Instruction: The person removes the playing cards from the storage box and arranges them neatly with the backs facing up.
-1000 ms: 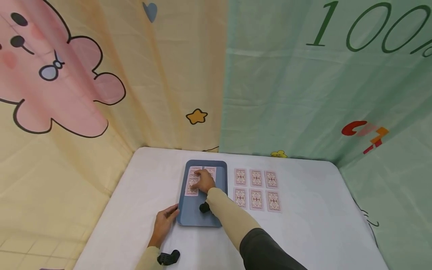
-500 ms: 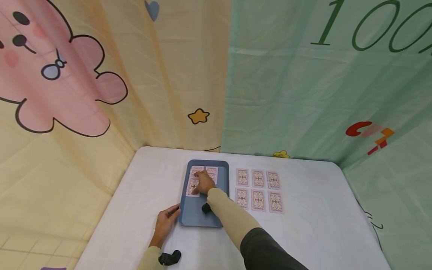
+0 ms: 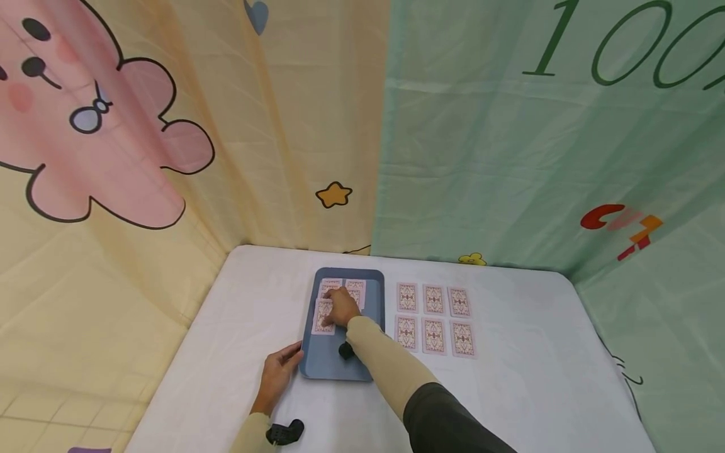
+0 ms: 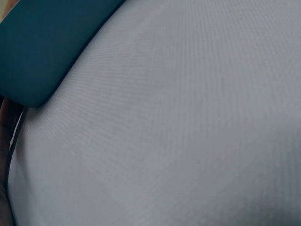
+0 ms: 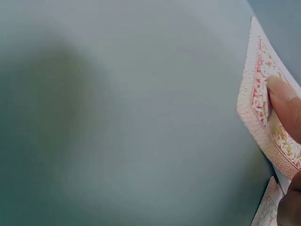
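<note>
A blue tray lies on the white table. My right hand is over its left half, thumb and fingers around one patterned playing card. In the right wrist view, the thumb presses on that card's back, and a finger is at the card's edge; part of the card is cut off. Two more cards in the tray, an upper left card and an upper right card, are partly covered. My left hand touches the tray's left rim with extended fingertips and thumb.
Several face-down cards form two rows right of the tray on the tablecloth. The left wrist view shows the tray's outer corner. Printed curtains hang behind the table.
The card under my right hand has shifted slightly toward the near side of the tray, uncovering more of the card behind it. My left hand stays at the rim.
</note>
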`<state>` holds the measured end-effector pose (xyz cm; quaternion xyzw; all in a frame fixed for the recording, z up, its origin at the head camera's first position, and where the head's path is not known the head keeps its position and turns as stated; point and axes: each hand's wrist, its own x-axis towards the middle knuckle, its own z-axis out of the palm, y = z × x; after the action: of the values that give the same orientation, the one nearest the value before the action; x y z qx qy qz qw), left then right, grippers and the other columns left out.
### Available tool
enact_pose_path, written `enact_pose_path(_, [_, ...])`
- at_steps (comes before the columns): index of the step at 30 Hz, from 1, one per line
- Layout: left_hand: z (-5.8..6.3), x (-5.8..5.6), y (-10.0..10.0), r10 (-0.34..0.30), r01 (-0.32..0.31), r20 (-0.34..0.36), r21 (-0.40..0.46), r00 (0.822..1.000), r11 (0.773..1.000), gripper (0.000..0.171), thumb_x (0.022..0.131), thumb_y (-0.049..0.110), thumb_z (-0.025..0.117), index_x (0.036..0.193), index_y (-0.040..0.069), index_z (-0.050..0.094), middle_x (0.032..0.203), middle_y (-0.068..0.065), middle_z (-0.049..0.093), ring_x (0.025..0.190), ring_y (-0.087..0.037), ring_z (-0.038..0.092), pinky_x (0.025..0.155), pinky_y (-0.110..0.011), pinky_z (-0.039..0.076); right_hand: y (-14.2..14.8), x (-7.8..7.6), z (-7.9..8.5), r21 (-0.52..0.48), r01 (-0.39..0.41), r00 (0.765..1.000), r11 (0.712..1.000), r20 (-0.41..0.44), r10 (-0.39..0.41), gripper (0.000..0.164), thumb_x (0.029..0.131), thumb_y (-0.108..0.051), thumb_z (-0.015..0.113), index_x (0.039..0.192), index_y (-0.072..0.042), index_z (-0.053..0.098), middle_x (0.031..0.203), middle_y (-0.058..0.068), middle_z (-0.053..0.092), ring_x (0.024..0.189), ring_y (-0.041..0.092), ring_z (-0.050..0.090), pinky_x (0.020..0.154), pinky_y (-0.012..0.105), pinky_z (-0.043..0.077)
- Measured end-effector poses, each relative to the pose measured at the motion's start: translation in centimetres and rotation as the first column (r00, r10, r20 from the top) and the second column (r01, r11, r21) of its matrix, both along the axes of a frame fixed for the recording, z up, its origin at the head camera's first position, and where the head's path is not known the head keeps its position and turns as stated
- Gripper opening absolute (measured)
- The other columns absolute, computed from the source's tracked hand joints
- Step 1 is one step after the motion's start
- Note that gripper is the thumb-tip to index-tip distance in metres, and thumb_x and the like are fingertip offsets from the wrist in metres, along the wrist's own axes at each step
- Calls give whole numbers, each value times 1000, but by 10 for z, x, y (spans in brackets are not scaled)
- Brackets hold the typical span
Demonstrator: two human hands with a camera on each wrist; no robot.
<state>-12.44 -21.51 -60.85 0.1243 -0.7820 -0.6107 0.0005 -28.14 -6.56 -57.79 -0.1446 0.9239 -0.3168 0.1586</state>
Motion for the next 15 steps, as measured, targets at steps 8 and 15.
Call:
enact_pose_path(8, [0, -1, 3, 5, -5, -5, 2, 1000, 1000, 36, 93, 9, 62, 125, -8, 60, 127, -23, 59, 121, -33, 54, 88, -14, 45, 4, 5, 8, -65, -10, 1000, 998, -27, 9, 32, 75, -13, 84, 103, -8, 69, 100, 3, 59, 91, 17, 53, 90, 35, 48])
enact_pose_path(15, [0, -1, 1, 4, -4, -5, -7, 1000, 1000, 37, 93, 11, 63, 125, -8, 60, 128, -23, 59, 122, -33, 54, 93, -22, 47, 5, 11, 12, -158, 20, 1000, 987, 3, -20, 27, 83, -12, 76, 109, -9, 69, 107, 4, 67, 98, 19, 58, 90, 36, 49])
